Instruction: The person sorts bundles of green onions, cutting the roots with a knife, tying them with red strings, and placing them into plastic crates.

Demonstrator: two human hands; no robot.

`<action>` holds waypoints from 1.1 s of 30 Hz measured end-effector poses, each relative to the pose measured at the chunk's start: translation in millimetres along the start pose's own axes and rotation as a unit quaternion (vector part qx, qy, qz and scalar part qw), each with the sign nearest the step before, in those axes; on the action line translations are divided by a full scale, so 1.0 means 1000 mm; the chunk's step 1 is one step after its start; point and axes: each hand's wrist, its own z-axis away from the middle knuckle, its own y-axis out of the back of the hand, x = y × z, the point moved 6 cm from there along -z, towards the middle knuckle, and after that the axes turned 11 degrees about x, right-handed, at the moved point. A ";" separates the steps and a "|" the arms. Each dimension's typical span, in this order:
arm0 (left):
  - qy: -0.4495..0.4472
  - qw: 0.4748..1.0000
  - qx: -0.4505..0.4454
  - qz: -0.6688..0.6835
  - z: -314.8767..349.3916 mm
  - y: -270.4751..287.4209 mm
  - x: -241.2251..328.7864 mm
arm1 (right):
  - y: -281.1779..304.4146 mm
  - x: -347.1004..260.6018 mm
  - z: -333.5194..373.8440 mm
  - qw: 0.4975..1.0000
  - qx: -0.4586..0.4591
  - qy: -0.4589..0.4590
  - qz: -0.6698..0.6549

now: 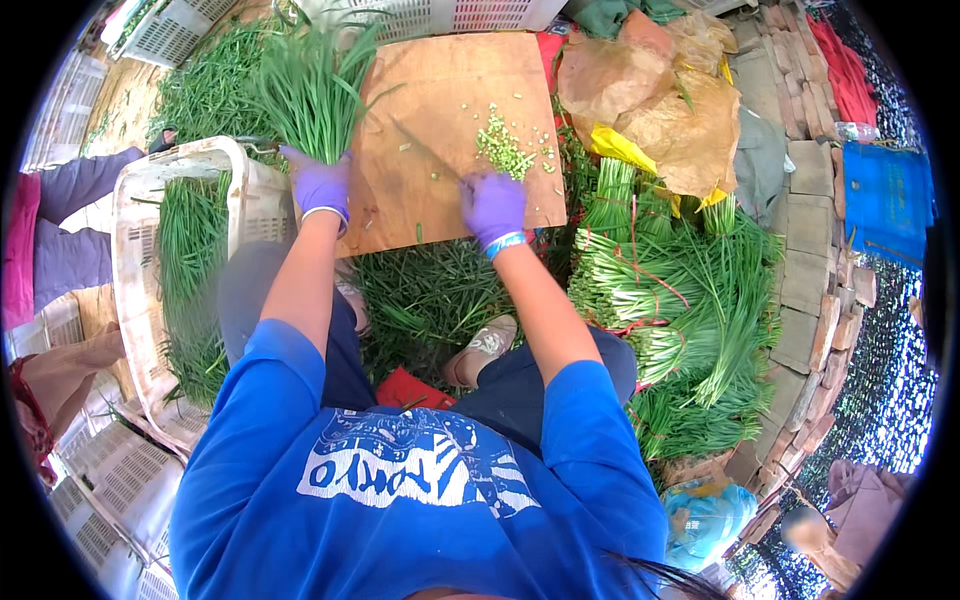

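My left hand (pixel 320 186), in a purple glove, grips a thick bunch of green chives (pixel 312 90) at the left edge of a wooden cutting board (pixel 420 190). Its leaves fan upward past the board's far left corner. My right hand (pixel 493 205), also gloved in purple, holds a knife (pixel 425 150) whose blade lies across the board, pointing up and left. A small heap of chopped green bits (pixel 503 145) lies on the board just right of the blade.
A white plastic crate (pixel 135 260) with chives stands at the left. Tied chive bundles (pixel 680 290) lie to the right, brown paper (pixel 680 110) beyond them. Loose chives (pixel 430 295) cover the ground under the board. Another person's legs (pixel 60 220) are at far left.
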 end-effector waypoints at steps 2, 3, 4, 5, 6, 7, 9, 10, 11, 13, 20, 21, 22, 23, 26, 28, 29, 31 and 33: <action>-0.027 0.999 -0.017 0.006 0.003 0.001 0.006 | 0.001 0.020 -0.020 0.992 -0.016 -0.005 0.129; -0.077 0.995 0.054 -0.019 -0.005 -0.007 0.000 | 0.006 0.036 -0.029 0.986 0.022 -0.044 0.156; -0.077 0.995 0.059 -0.018 -0.002 0.001 0.007 | 0.013 0.055 -0.037 0.978 0.059 -0.085 0.182; -0.068 0.997 0.030 -0.030 0.004 0.004 0.012 | 0.020 0.074 -0.045 0.970 0.085 -0.134 0.186; -0.057 0.998 -0.001 -0.040 0.008 0.006 0.014 | 0.028 0.094 -0.053 0.959 0.109 -0.182 0.190; -0.110 0.993 0.011 -0.033 0.006 0.003 0.011 | 0.027 0.110 -0.062 0.955 0.108 -0.169 0.220; -0.129 0.990 0.019 -0.054 0.014 -0.002 -0.008 | 0.031 0.117 -0.076 0.955 0.149 -0.153 0.206; -0.164 0.984 0.013 -0.070 0.028 -0.006 -0.007 | 0.046 0.115 -0.075 0.953 0.195 -0.159 0.172; -0.163 0.986 -0.019 -0.039 0.046 -0.011 -0.011 | 0.054 0.108 -0.076 0.957 0.215 -0.138 0.139; -0.151 0.985 -0.081 -0.022 0.103 -0.003 -0.020 | 0.052 0.095 -0.077 0.964 0.159 -0.093 0.190; -0.084 0.988 -0.132 0.006 0.150 -0.003 -0.038 | 0.000 0.063 -0.081 0.957 -0.014 -0.060 0.285; -0.078 0.986 -0.149 0.013 0.148 0.002 -0.028 | 0.005 0.061 -0.081 0.955 -0.013 -0.064 0.288; -0.083 0.985 -0.153 0.015 0.151 -0.001 -0.025 | 0.006 0.059 -0.078 0.953 -0.064 -0.043 0.292; -0.094 0.986 -0.141 0.008 0.156 -0.005 -0.024 | 0.009 0.060 -0.075 0.948 -0.114 -0.024 0.295; -0.088 0.986 -0.143 0.015 0.153 0.002 -0.021 | 0.068 0.018 -0.059 0.983 -0.026 -0.001 0.184; -0.071 0.985 -0.156 0.018 0.144 0.011 -0.031 | 0.095 -0.008 -0.026 0.993 0.106 0.059 -0.006; -0.075 0.985 -0.156 0.027 0.143 0.024 -0.033 | 0.112 -0.031 -0.002 0.987 0.106 0.052 -0.110; -0.170 0.978 -0.101 -0.063 0.159 0.066 -0.011 | 0.105 -0.031 0.060 0.970 -0.076 -0.125 -0.191; -0.356 0.928 -0.036 0.098 0.176 0.106 0.001 | 0.111 -0.050 0.103 0.968 -0.009 -0.087 -0.237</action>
